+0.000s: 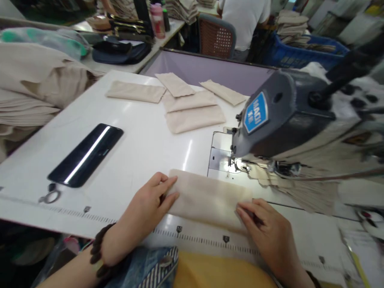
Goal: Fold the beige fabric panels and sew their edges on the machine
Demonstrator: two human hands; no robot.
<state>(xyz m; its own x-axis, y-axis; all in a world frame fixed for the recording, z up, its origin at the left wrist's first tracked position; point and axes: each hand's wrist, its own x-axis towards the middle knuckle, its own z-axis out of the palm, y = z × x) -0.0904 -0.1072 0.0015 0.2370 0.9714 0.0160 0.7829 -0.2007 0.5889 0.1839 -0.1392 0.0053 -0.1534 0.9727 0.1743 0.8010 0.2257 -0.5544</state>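
Note:
A rectangular beige fabric piece (207, 200) lies along the front of the white sewing table, just short of the sewing machine's needle area. My left hand (153, 204) pinches its left end between thumb and fingers. At the opposite end, my right hand (267, 232) grips the right edge the same way. The grey sewing machine (276, 112), with a blue label, stands to the right, its needle and metal plate (220, 158) lit by a small lamp. Farther back, several beige fabric pieces (195, 114) lie loosely, some overlapping.
A dark phone (87, 154) with a ring strap lies on the left of the table (144, 148). Stacked fabric (27, 104) rises beyond the left edge. More cut pieces (309, 196) sit under the machine arm. Behind are a person in white (244, 22), a chair (216, 38) and a blue basket (303, 52).

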